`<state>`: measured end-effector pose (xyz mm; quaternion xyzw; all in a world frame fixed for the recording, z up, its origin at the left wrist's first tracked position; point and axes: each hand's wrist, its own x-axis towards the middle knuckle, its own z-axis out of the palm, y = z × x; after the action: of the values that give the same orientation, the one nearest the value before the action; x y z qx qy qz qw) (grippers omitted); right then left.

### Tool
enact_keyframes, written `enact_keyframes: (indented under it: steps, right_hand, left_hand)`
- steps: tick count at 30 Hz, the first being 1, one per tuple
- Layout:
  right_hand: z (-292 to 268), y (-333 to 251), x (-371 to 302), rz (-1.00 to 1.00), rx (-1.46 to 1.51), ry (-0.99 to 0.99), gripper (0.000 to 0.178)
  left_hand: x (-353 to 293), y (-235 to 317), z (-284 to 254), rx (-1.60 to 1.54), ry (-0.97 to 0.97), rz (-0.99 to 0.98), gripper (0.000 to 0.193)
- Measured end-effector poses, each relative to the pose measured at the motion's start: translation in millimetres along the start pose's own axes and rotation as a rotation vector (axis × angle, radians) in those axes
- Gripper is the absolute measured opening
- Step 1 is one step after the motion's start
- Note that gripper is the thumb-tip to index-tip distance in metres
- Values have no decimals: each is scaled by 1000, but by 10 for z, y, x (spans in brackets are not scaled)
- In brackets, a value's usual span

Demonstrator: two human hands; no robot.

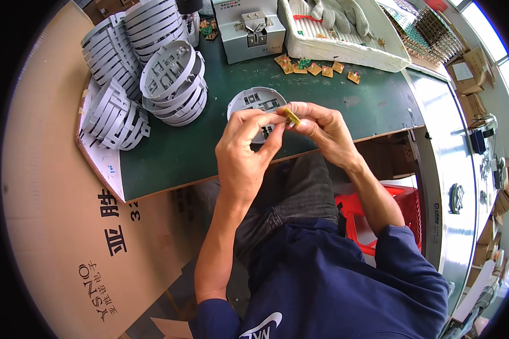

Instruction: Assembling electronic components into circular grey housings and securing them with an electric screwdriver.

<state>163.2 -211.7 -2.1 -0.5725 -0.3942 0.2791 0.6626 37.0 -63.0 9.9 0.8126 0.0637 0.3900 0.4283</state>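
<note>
Along the left side rises a broad brown cardboard panel (pixel 45 169) with black printing, beside a dark green worktop (pixel 169 161) that spreads across the middle. On the worktop's left part, grey plastic housings stand in tilted stacks (pixel 110 56), with a shorter pile (pixel 175 101) just beside them, nearer the middle. Toward the far right sits a white tray (pixel 350 58) with pale grey gloves (pixel 336 20) in it; a boxy grey machine (pixel 237 42) with a metal fitting on its front stands just to its left. Below the worktop's right edge is a red plastic stool (pixel 401 203). The left hand (pixel 246 138) and the right hand (pixel 325 133) meet above the front edge, each pinching, between thumb and fingers, one small yellowish board (pixel 292 117). Under and behind them, one round grey housing (pixel 246 100) lies on the worktop, partly hidden. Near the tray's front, smaller still, several loose tan pieces (pixel 314 69) lie scattered around a green one (pixel 304 63).
</note>
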Motion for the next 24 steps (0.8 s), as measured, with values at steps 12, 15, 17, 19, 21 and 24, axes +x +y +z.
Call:
enact_keyframes:
  steps: [12, 15, 17, 19, 21, 24]
  right_hand:
    - [-110, 29, 794, -353, -938, -105, 32]
    - [-72, 61, 819, -331, -937, -133, 32]
    - [-45, 28, 815, -238, -909, -134, 32]
    - [-47, 20, 799, -146, -882, -133, 33]
    - [-113, -6, 775, -134, -584, -58, 34]
    - [-152, -28, 646, -67, -301, -60, 33]
  left_hand:
    - [-71, -324, -85, 395, -22, -40, 94]
    - [-67, -361, 5, 432, -46, -16, 103]
    - [-59, -378, 25, 423, -67, -27, 104]
    - [-87, -364, 13, 369, -26, -10, 96]
    - [-65, -321, -14, 311, 17, 12, 88]
    - [6, -252, -55, 156, 132, -16, 35]
